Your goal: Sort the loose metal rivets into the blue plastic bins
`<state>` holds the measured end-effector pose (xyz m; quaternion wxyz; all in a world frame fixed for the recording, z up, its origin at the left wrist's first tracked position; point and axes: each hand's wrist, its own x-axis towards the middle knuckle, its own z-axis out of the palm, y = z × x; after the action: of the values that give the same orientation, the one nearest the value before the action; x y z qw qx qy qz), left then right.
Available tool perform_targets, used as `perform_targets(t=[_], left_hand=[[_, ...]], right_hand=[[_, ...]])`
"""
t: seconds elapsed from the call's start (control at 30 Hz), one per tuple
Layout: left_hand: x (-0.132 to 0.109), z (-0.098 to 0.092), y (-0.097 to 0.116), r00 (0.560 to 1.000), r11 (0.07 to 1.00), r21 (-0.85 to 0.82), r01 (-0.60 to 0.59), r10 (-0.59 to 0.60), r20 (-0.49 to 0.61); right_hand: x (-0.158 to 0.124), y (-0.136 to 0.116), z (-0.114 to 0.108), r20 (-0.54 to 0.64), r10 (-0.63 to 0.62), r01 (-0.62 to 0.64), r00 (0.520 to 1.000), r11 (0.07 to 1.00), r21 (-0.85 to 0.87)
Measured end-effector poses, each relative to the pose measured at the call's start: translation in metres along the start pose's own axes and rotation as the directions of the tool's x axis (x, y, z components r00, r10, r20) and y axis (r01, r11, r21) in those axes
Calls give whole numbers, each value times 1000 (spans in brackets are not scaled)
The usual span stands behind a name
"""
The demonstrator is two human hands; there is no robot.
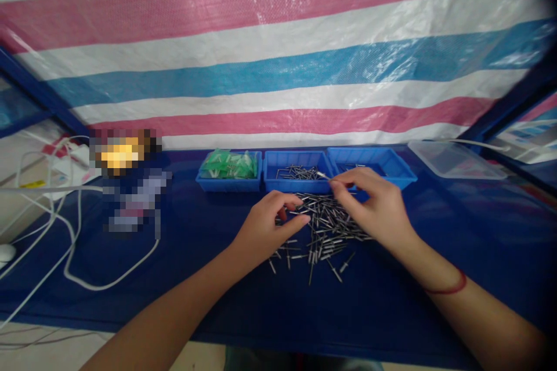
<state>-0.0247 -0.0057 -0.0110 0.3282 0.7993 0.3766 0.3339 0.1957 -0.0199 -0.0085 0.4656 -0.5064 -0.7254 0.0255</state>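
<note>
Right hand [378, 206] pinches a rivet [322, 175]; some lie in the bin [287, 186] beyond, a heap [333, 217] remains beside the unclenched left hand [268, 225].

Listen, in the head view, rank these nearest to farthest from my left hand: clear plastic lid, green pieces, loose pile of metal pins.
1. Metal pins: immediately right of the left hand.
2. Green pieces: behind, slightly left.
3. Clear plastic lid: back right.
</note>
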Motion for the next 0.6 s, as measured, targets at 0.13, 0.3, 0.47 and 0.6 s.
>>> perform_targets(t=[0.13, 0.3, 0.47, 0.6], left_hand=[[-1, -2, -4, 980, 932, 333, -141, 84, 180], [-4, 0, -5, 957, 840, 511, -184, 35, 286], [-3, 2, -4, 951, 831, 509, -226, 73, 302], [-5, 3, 1, 922, 840, 430, -331, 191, 338]], right_hand=[[9, 32, -20, -142, 32, -82, 989, 929, -360], [10, 56, -30, -128, 79, -139, 989, 799, -585], [8, 49, -24, -113, 29, -88, 993, 823, -562], [4, 24, -12, -29, -18, 3, 999, 883, -469]])
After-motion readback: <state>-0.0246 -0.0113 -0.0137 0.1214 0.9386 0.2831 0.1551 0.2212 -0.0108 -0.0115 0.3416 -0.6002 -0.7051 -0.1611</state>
